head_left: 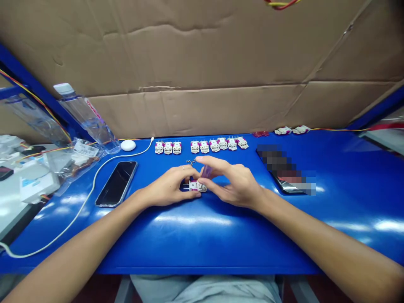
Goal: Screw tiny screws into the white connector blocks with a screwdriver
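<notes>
My left hand (pixel 172 185) is closed around a small white plug body (pixel 194 185) with metal pins and a magenta part, keeping it on the blue table. The pins point left, toward the palm. Just to the right, my right hand (pixel 235 181) has its fingers curled around a small purple see-through piece (pixel 206 171). That piece stands upright over the plug's right end; its kind does not show, and fingers hide part of it. Several small dark screws (pixel 190 162) lie loose just beyond my hands.
Several similar plug bodies (pixel 204 146) stand in a row at the back, before the cardboard wall (pixel 202 109). A phone (pixel 116 184) and white cable (pixel 94 181) lie left, near a bottle (pixel 91 120). A dark, partly pixelated object (pixel 280 168) lies right.
</notes>
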{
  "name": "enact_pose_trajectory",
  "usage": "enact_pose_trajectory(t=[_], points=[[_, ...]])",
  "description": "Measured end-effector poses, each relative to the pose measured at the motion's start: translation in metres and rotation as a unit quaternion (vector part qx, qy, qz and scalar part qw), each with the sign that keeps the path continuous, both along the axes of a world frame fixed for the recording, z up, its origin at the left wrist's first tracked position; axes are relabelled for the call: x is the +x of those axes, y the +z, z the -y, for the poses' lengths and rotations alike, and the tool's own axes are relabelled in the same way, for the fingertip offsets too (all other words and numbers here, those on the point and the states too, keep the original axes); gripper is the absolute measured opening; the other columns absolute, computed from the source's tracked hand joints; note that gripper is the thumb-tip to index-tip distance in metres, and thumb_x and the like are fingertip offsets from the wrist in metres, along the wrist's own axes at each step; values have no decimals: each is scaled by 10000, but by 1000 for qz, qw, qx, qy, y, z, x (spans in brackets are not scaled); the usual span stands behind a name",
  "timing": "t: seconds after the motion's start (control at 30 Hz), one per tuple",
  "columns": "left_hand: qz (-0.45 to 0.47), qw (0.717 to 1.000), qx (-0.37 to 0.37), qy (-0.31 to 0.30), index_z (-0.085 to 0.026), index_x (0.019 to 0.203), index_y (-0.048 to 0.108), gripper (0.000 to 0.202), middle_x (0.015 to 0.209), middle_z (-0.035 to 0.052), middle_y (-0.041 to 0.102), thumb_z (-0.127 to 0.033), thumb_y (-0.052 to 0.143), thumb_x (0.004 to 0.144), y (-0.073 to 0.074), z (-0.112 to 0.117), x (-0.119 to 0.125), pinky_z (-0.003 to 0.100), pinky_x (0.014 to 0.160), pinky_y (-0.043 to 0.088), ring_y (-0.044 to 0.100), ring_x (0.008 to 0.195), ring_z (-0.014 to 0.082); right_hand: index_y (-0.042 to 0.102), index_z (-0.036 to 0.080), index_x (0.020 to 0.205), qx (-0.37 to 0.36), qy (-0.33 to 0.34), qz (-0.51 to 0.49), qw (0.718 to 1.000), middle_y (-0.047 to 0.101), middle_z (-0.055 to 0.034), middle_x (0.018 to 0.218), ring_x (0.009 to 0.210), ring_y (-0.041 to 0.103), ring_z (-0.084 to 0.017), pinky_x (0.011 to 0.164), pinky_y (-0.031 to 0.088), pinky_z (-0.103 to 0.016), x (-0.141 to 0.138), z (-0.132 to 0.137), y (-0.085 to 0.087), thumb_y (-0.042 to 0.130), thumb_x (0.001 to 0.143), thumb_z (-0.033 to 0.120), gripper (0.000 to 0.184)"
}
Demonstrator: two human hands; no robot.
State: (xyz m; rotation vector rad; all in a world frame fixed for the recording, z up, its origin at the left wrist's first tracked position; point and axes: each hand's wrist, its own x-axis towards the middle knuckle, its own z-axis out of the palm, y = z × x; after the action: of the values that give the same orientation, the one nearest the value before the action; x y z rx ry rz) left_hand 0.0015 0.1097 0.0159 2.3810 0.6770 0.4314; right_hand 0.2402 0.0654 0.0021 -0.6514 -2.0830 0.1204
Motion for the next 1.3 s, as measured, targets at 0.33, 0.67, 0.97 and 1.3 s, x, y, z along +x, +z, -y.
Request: enact_pose_trajectory(t=[0.33, 0.67, 0.97, 1.3], points=[[7, 1000, -5, 4, -189, 992, 674, 249, 1022, 47, 742, -421, 764, 991, -2, 1, 0, 319, 824, 503, 670, 930, 221, 405, 323, 1690, 19, -1, -2, 1000, 785, -50, 1427, 1081, 852, -181, 931, 709, -272, -2, 0, 0, 697, 1077, 242, 684], [3, 1000, -10, -1, -187, 1009, 682, 244, 1023, 47, 747, -425, 739, 1008, -1, 0, 0, 316, 829, 506, 674, 937, 217, 476, 316, 1634, 54, -13, -24, 998, 854, -13, 1223, 906, 862, -154, 816, 709, -231, -7, 2, -3, 676, 1089, 269, 581], [0, 1000, -1, 1, -188, 1061, 692, 251, 1053, 52, 742, -425, 748, 1002, -2, 0, 0, 327, 837, 502, 670, 945, 226, 501, 307, 1629, 83, -54, -19, 995, 867, -3, 1172, 839, 856, -143, 751, 701, -207, -6, 3, 1, 718, 1061, 225, 613], [8, 1000, 11, -7, -200, 1022, 674, 216, 1017, 34, 725, -403, 746, 1008, 1, 1, 1, 318, 834, 477, 658, 942, 223, 498, 291, 1634, 73, -41, -31, 996, 840, -39, 1291, 944, 865, -165, 878, 712, -243, -6, 4, 0, 703, 1049, 168, 632]])
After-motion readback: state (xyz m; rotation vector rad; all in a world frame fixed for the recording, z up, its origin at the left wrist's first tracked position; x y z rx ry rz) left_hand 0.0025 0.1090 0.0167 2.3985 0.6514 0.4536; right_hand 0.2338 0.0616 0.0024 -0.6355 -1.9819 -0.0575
